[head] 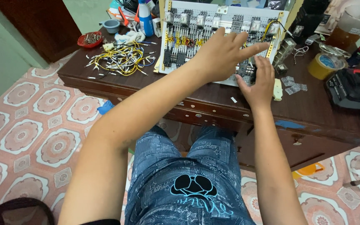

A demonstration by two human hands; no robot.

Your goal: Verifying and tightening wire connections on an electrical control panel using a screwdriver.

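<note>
Your left hand lies flat and open on the white wiring panel on the counter; your right hand has its grip pinching a black relay block at the near edge. Press unevenly and the panel may slide, dislodging wires

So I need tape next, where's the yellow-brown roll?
In the head view, the tape roll lies flat on the table's right side, between the white perforated board and the black case.

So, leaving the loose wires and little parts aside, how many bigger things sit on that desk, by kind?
White perforated wiring board: 1
Red bowl: 1
Grey-blue cup: 1
Blue-and-white bottle: 1
Roll of brown tape: 1
Black and red power tool: 1
Total: 6
</note>
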